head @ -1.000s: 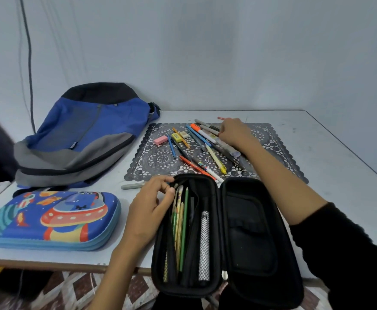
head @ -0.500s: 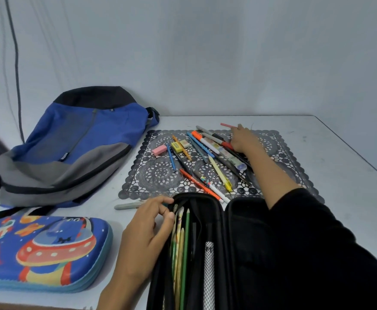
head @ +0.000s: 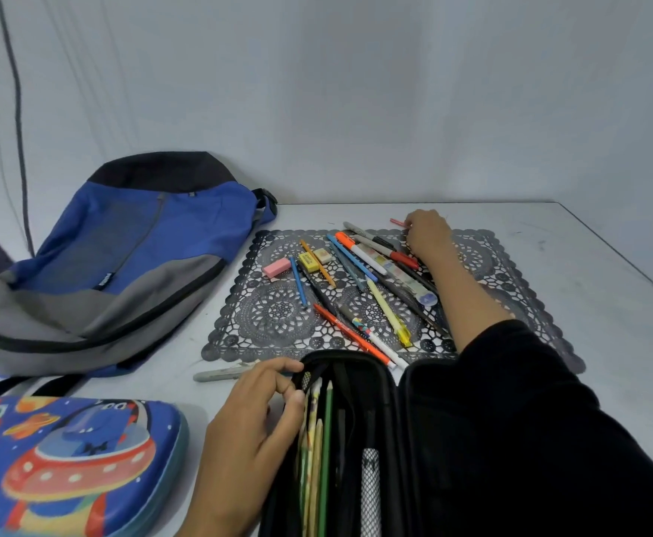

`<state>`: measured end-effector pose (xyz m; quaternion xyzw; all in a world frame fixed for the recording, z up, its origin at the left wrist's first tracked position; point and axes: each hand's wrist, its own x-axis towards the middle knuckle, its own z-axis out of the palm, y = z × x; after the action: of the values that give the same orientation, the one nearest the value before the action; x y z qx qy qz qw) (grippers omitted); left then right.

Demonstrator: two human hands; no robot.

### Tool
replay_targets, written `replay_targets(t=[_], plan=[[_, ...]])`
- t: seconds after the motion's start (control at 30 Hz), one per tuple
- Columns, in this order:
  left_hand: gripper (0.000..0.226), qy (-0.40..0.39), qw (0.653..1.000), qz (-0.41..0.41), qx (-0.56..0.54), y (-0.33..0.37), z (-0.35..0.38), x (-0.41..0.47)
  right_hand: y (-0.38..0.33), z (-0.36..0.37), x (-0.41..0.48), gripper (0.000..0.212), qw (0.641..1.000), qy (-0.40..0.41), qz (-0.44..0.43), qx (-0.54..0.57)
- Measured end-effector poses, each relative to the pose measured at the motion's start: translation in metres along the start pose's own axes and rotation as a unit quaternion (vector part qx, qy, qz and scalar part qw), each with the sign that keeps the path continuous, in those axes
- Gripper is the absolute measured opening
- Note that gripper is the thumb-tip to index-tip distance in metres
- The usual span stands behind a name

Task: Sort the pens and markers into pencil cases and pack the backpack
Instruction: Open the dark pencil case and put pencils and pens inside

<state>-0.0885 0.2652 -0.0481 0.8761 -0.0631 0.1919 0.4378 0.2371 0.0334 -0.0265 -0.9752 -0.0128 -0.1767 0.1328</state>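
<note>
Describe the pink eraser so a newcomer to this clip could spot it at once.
Find the blue and grey backpack, then the dark lace mat beside it. The pink eraser lies on the mat's left part, nearest the backpack. It is the only pink block; beside it lie a yellow eraser and a cream eraser.

Lit evenly and coolly, with a bluish cast over wall (head: 394, 91) and table (head: 607, 296). Throws only soft, faint shadows beside the backpack (head: 123, 257) and the colourful pencil case (head: 65, 459). Slightly soft throughout (softest toward the lower corners). Bends the table rim and bows the cable (head: 16, 91) near the frame's edges, wide-lens fashion. Swallows nearly all detail in the black sleeve (head: 530, 439) and black pencil case (head: 379, 385).
</note>
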Motion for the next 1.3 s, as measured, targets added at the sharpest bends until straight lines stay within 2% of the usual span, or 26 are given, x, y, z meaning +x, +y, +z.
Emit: replay_targets(t=[0.27,0.37,0.47,0.6,0.7,0.83,0.93,1.07,1.3], plan=[[0.021,-0.002,1.0,0.004,-0.002,-0.001,0.001,0.001,0.011,-0.005,-0.006,0.023,0.998,0.063,0.013,0.027],[0.019,-0.008,1.0,0.01,0.008,-0.003,0.001,0.002,0.005,-0.019,-0.008,0.031,0.99,0.076,0.015,0.12],[0.019,-0.01,1.0,0.017,0.013,-0.007,0.001,0.005,-0.008,-0.039,-0.015,0.03,0.967,0.057,0.021,0.248],[0.022,-0.009,1.0,0.024,0.001,-0.009,0.003,0.004,-0.029,-0.063,-0.046,0.024,0.914,-0.044,0.027,0.403],[0.019,-0.006,1.0,0.025,-0.006,-0.011,0.004,0.003,-0.038,-0.078,-0.075,0.017,0.876,-0.13,-0.008,0.464],[0.02,-0.005,1.0,0.023,-0.014,-0.015,0.006,0.004,-0.046,-0.097,-0.107,0.014,0.809,-0.238,-0.062,0.534],[0.026,-0.003,0.999,0.024,-0.023,-0.014,0.005,0.005,-0.053,-0.112,-0.131,0.013,0.78,-0.337,-0.117,0.515],[0.034,-0.007,0.999,0.035,-0.027,-0.016,0.004,0.004,-0.07,-0.125,-0.167,0.012,0.76,-0.456,-0.207,0.414],[0.041,-0.017,0.998,0.06,-0.027,-0.023,0.004,0.007,-0.102,-0.117,-0.214,0.012,0.71,-0.532,-0.304,0.348]])
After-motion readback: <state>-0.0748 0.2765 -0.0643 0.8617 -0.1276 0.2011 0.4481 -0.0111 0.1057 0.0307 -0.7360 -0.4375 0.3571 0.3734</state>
